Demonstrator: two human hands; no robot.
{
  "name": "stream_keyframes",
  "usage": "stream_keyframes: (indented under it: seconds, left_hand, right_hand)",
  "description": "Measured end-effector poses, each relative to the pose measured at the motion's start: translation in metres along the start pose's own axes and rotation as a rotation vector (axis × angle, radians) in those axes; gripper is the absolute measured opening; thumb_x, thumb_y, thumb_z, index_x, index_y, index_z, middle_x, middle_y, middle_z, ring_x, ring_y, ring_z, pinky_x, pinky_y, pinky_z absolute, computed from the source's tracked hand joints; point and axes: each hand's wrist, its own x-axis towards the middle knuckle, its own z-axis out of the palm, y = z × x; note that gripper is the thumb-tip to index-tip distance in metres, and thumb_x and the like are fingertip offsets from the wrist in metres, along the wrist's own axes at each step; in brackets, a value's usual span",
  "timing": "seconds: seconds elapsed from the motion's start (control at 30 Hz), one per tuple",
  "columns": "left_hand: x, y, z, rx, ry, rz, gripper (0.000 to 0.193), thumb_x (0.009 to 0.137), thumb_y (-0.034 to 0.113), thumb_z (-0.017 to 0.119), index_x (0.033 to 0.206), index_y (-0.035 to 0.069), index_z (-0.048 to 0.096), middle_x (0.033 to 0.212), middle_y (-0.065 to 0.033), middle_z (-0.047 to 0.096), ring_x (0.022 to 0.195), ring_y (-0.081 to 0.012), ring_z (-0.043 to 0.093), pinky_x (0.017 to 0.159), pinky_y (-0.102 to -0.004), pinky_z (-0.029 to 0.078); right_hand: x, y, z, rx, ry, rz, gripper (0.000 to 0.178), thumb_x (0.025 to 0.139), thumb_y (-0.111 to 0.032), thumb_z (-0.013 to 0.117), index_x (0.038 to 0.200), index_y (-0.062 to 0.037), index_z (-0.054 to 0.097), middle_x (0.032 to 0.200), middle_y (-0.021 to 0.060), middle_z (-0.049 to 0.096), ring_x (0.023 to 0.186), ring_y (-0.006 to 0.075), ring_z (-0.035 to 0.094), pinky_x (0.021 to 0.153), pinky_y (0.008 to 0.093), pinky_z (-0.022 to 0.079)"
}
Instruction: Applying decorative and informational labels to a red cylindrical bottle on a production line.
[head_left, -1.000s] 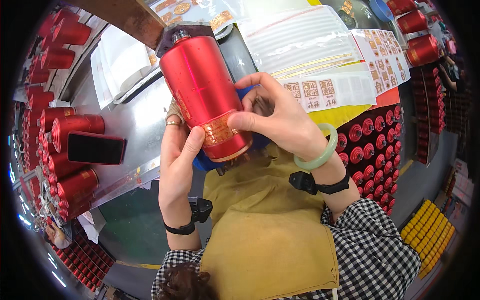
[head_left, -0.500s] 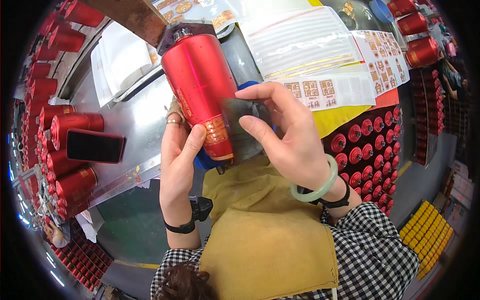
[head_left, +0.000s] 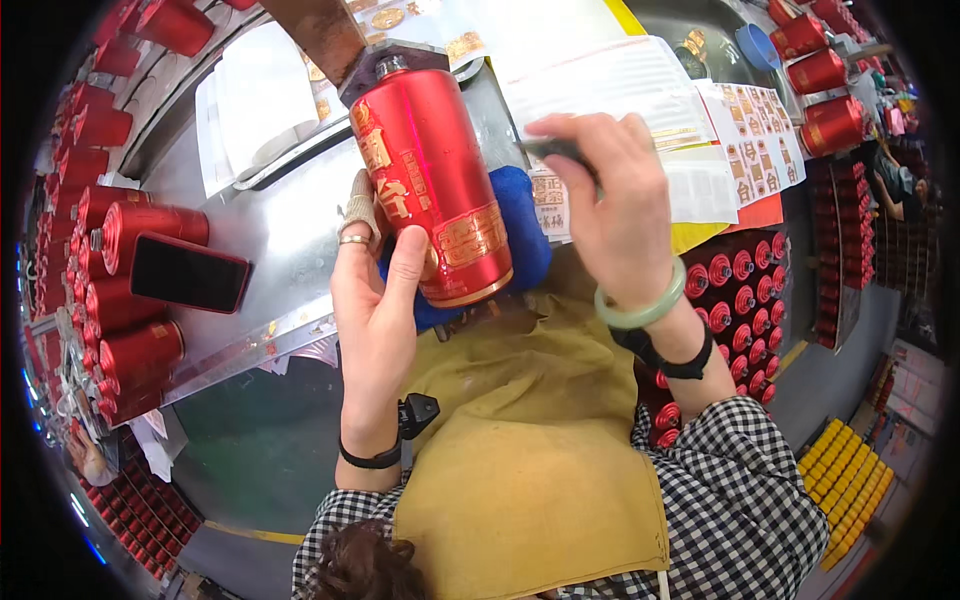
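A glossy red bottle (head_left: 440,150) with gold decals lies tilted, its neck against a dark metal bracket (head_left: 400,55) and its base toward me. My left hand (head_left: 375,310) grips its lower left side, thumb on the surface and fingers partly hidden behind it; one finger wears a tan wrap. Under the base end sits a blue cloth pad (head_left: 522,215). My right hand (head_left: 628,215) is raised to the right, apart from the bottle. Between its thumb and fingers is a dark flat scraper (head_left: 562,150), seen nearly edge-on and slightly blurred.
A phone (head_left: 190,272) rests beside red bottles (head_left: 150,237) on the left. Gold decal sheets (head_left: 755,140) and white paper (head_left: 600,85) lie at the right, near a metal basin with a blue bowl (head_left: 757,47). Racked red bottles (head_left: 745,300) stand lower right.
My right hand has lifted the scraper off the bottle and moved right and up. The bottle has turned, bringing more gold decals into sight, with my left hand still on it.
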Motion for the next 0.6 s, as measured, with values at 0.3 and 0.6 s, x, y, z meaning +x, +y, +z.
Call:
stream_keyframes:
  seconds: [0.3,0.6]
  left_hand:
    - [-0.011,-0.013,-0.014,-0.100,-0.131,0.097,0.097,0.107,0.068,0.039,0.162,-0.010,0.022,0.159,-0.0208,0.042,0.143,-0.0274,0.049,0.117,-0.0405,0.041]
    - [-0.024,-0.036,-0.007,0.993,0.081,0.712,0.090,0.068,0.032,0.097,0.146,0.008,0.061,0.153,-0.0207,0.049,0.131,-0.0406,0.054,0.108,-0.0492,0.045]
  right_hand:
    - [0.020,-0.031,0.010,0.168,-0.112,-0.388,0.019,0.081,-0.010,0.074,0.100,-0.0097,0.072,0.087,0.0022,0.071,0.086,0.0231,0.066,0.077,0.0375,0.054]
    - [0.042,-0.016,-0.012,0.180,-0.023,-0.302,0.021,0.090,0.005,0.072,0.109,-0.0005,0.072,0.098,0.0095,0.074,0.088,0.0220,0.068,0.079,0.0324,0.054]
